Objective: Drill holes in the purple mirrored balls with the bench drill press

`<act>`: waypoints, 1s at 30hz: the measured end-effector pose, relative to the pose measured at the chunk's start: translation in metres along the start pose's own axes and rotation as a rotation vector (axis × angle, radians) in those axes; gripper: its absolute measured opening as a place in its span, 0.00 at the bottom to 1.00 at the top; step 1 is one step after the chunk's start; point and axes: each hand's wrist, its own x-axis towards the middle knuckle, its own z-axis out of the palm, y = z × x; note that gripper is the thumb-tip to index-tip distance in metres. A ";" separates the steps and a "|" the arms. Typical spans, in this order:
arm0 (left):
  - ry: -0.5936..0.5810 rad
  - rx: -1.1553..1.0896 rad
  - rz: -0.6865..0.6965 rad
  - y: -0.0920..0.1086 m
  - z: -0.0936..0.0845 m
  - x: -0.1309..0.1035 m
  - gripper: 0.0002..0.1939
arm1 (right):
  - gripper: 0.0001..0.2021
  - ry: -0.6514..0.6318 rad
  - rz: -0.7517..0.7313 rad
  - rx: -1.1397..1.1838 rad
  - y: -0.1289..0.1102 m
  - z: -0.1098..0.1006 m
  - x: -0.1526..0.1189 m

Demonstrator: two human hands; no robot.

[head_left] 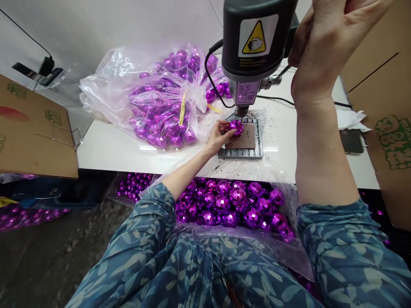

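Observation:
Between the fingers and thumb of my left hand (219,136) is a shiny purple mirror-ball ornament (236,127), held directly below the chuck of a drill press (255,47). Under the ornament lies a brown square board (245,139) on the slotted metal base (240,155). My right hand (324,47) is raised at the upper right, with its fingers closed round the press's handle (284,72); the hand covers much of that handle. Whether the drill tip touches the ornament I cannot tell.
A clear bag of purple ornaments (163,107) sits on the white table (105,143) at left. Below the front edge, a plastic-lined container of ornaments (224,203) is in front of my body. Cardboard boxes (35,128) flank both sides. A phone (352,141) lies at right.

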 end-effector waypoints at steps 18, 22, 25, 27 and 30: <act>-0.078 0.468 0.228 -0.010 0.005 -0.009 0.30 | 0.38 -0.080 -0.073 -0.039 -0.006 -0.009 -0.003; -0.063 0.508 0.239 -0.010 0.008 -0.011 0.29 | 0.38 -0.077 -0.082 -0.045 -0.007 -0.010 -0.005; -0.068 0.526 0.246 -0.012 0.008 -0.011 0.29 | 0.39 -0.092 -0.136 -0.018 -0.001 -0.012 -0.008; -0.072 0.526 0.263 -0.013 0.008 -0.011 0.29 | 0.39 -0.097 -0.185 -0.009 0.005 -0.014 -0.009; -0.072 0.512 0.288 -0.013 0.008 -0.011 0.28 | 0.38 -0.095 -0.239 -0.011 0.010 -0.016 -0.011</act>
